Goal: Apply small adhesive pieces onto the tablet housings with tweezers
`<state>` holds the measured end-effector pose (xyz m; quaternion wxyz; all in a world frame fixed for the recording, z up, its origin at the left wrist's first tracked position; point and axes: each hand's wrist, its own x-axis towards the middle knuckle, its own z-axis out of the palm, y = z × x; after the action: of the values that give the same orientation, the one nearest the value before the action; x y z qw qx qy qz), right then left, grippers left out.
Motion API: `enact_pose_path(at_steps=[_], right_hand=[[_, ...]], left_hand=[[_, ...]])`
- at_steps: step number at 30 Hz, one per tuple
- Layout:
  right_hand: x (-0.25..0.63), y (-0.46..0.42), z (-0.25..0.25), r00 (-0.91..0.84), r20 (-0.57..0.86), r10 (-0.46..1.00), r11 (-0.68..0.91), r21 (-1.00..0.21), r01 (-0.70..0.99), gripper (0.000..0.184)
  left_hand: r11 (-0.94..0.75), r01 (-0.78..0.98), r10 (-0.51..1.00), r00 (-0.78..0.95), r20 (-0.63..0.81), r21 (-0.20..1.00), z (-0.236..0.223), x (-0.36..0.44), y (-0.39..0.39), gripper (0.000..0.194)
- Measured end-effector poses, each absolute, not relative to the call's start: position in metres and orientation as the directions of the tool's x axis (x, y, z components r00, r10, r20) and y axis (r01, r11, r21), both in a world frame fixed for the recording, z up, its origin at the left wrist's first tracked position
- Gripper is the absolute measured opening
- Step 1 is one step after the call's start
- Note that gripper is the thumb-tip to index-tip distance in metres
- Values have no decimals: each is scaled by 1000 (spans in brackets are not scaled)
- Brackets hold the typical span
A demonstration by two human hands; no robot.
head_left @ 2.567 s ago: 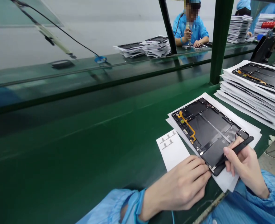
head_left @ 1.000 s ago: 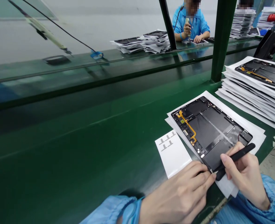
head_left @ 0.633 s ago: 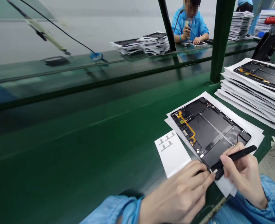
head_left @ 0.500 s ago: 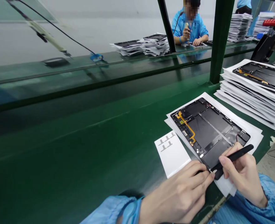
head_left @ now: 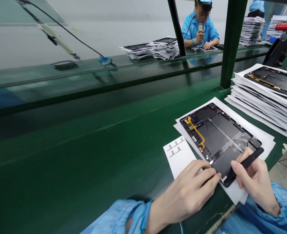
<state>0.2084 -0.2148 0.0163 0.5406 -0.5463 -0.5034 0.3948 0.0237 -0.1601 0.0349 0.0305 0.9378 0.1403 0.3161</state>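
An opened black tablet (head_left: 218, 136) with an orange flex cable lies on white sheets on the green bench. My right hand (head_left: 254, 180) is closed round a black pen-shaped tool (head_left: 245, 162), whose tip rests at the tablet's near corner. My left hand (head_left: 189, 193) rests beside that corner, fingertips pressed on the tablet's near edge, holding nothing I can make out. A white backing sheet with small grey stickers (head_left: 178, 156) lies just left of the tablet, partly under my left fingers.
A tall stack of tablets on white sheets (head_left: 267, 94) stands at the right. A green post (head_left: 232, 42) rises behind it. Across the raised green rail (head_left: 109, 74), another person in blue (head_left: 202, 27) works beside more stacks (head_left: 155, 48). A cabled tool (head_left: 58, 37) hangs at left.
My left hand has shifted slightly, its fingers now spread more over the sticker sheet and tablet edge. The tool's tip stays at the tablet's near corner, with only small movements of my right hand.
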Motion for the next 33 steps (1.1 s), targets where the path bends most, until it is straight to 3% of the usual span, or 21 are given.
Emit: enact_pose_path(at_steps=[8,14,28,33], right_hand=[[208,-213,11,176,39,984,22,-995,102,32],[207,-214,14,208,83,975,45,-982,183,32],[211,-214,16,145,38,989,35,-999,18,34],[211,-214,16,170,54,984,40,-996,85,32]], left_hand=[[-975,148,216,798,562,165,27,25,-156,23],[-978,117,200,774,600,175,23,29,-156,18],[-973,96,203,779,593,208,22,29,-156,15],[-972,88,203,781,590,218,22,29,-155,15]])
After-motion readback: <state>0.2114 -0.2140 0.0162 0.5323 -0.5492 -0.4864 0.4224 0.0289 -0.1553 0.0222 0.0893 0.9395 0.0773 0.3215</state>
